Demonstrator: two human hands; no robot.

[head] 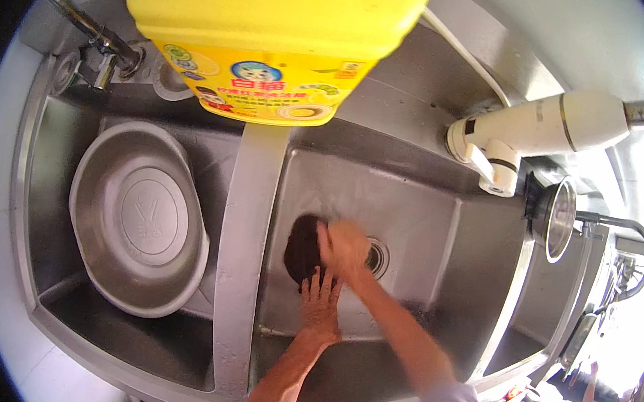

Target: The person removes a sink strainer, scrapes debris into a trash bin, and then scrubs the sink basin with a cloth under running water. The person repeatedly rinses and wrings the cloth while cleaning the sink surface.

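On the floor of the middle sink basin (pixel 415 211) lies a dark, flat, soft-looking item (pixel 300 249), perhaps a cloth. My left hand (pixel 319 307) lies palm down at its near edge, fingers apart and fingertips on it. My right hand (pixel 346 248) is curled over its right side and blurred. Whether those fingers grip the dark item or something else is hidden. Just right of my right hand, the round drain (pixel 378 258) is partly covered.
A large grey metal basin (pixel 155 216) sits in the left sink, beyond the steel divider (pixel 243 251). A yellow jug (pixel 268 36) bearing writing looms at the back. A white faucet (pixel 541 130) juts in from the right, above a metal bowl (pixel 560 220). A metal tap (pixel 108 55) stands back left.
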